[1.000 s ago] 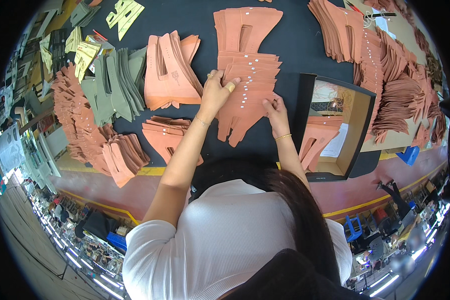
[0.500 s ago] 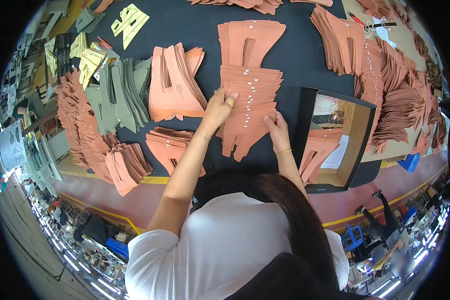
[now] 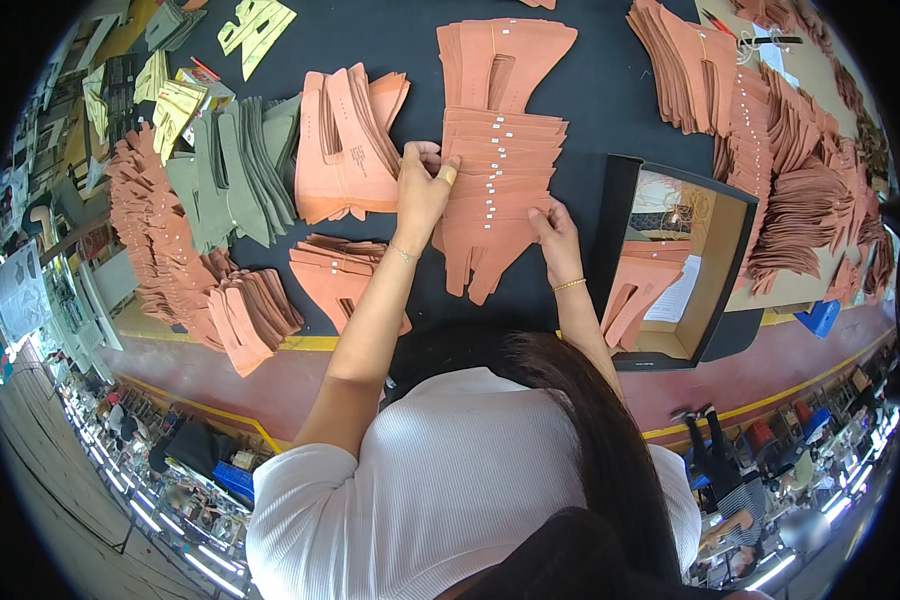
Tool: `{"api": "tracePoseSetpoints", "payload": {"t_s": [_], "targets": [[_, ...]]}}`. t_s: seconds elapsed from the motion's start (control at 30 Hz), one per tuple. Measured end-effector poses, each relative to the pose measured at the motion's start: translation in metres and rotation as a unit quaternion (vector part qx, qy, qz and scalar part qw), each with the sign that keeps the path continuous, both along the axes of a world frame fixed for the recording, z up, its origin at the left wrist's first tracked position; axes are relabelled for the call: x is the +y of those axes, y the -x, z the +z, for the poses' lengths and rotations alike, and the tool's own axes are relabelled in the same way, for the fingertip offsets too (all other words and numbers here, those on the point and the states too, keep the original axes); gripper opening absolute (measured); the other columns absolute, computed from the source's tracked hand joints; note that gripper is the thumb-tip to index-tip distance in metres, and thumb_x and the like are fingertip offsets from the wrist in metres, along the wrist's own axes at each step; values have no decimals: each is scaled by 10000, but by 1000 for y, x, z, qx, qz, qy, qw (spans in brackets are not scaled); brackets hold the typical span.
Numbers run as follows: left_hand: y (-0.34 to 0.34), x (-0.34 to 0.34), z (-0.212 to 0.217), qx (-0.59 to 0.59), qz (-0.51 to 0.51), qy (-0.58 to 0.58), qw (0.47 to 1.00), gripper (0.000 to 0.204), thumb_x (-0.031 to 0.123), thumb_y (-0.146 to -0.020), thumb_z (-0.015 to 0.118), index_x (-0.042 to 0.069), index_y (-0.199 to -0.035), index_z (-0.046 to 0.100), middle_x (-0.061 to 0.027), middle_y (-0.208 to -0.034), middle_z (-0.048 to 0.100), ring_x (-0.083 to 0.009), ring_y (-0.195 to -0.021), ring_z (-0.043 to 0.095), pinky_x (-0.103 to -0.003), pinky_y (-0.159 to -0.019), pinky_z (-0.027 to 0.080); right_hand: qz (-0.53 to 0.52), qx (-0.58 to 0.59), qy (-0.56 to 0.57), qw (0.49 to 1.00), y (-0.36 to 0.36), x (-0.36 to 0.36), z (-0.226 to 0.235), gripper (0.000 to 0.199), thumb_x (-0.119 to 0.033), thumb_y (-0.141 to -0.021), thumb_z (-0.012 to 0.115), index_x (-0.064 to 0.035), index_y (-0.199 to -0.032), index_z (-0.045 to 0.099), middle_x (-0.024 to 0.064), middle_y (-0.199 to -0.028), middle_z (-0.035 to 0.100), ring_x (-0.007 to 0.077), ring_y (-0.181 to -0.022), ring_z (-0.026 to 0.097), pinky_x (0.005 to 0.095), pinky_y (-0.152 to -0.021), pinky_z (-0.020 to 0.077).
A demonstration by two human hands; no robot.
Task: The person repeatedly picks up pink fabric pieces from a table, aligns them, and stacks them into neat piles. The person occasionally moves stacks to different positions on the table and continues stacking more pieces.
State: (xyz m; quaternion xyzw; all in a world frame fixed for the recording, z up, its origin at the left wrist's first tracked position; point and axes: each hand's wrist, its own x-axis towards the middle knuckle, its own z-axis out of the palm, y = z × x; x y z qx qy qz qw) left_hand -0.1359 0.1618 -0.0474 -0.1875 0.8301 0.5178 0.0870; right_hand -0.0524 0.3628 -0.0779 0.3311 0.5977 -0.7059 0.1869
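On the black tabletop (image 3: 600, 110), here's my fanned stack of orange pieces (image 3: 515, 190) before me, overlapped seemingly so the white tags (image 3: 491, 177) show, my right hand (image 3: 558, 240) pinching one edge, my left hand (image 3: 423, 195) half-curled opposite, its hold unclear.

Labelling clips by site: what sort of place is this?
Likely a factory workshop: a fanned stack of flat salmon-coloured cut pieces, a stack of grey-green slotted cut pieces, and rows of white tube lights beyond.
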Motion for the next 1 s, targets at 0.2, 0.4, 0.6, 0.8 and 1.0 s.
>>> {"api": "tracePoseSetpoints", "payload": {"t_s": [0.2, 0.4, 0.6, 0.8, 1.0], "targets": [[1, 2, 8, -30, -16, 16, 999, 285, 158, -851, 734, -28, -1013, 590, -78, -868, 611, -155, -770, 564, -298, -719, 494, 7, -22, -6, 1000, -1, 0, 3, 308, -147, -939, 617, 2, -1206, 586, -24, -921, 571, 56, -799, 487, 221, -733, 426], [-6, 2, 1, 13, -21, 6, 1000, 295, 140, -869, 710, -46, -1072, 604, -97, -926, 644, -151, -778, 581, -278, -713, 498, 21, -16, -11, 1000, -1, 1, -1, 300, -154, -942, 611, -3, -1200, 590, -13, -927, 581, 63, -820, 503, 230, -766, 434], [-11, 1, 1, 56, -58, 69, 994, 342, 123, -863, 698, -52, -1139, 597, -120, -942, 631, -191, -850, 603, -310, -759, 505, 7, -9, 3, 1000, 1, 0, -1, 352, -134, -937, 613, 0, -1255, 543, 3, -964, 590, 70, -855, 518, 235, -798, 440], [-2, 6, 8, -50, -116, 13, 992, 370, 170, -922, 652, -49, -1207, 566, -116, -990, 678, -175, -921, 640, -304, -831, 506, 5, -11, 9, 1000, 1, 1, 0, 399, -113, -933, 610, 2, -1301, 504, 33, -1042, 609, 85, -928, 549, 253, -855, 453], [3, 5, 9, -121, -144, -87, 978, 338, 196, -961, 609, -47, -1192, 564, -130, -1051, 675, -163, -939, 632, -303, -874, 487, 14, -8, -1, 1000, -1, -2, 3, 419, -107, -947, 609, 7, -1327, 474, 66, -1179, 601, 116, -1042, 559, 273, -930, 444]]}}
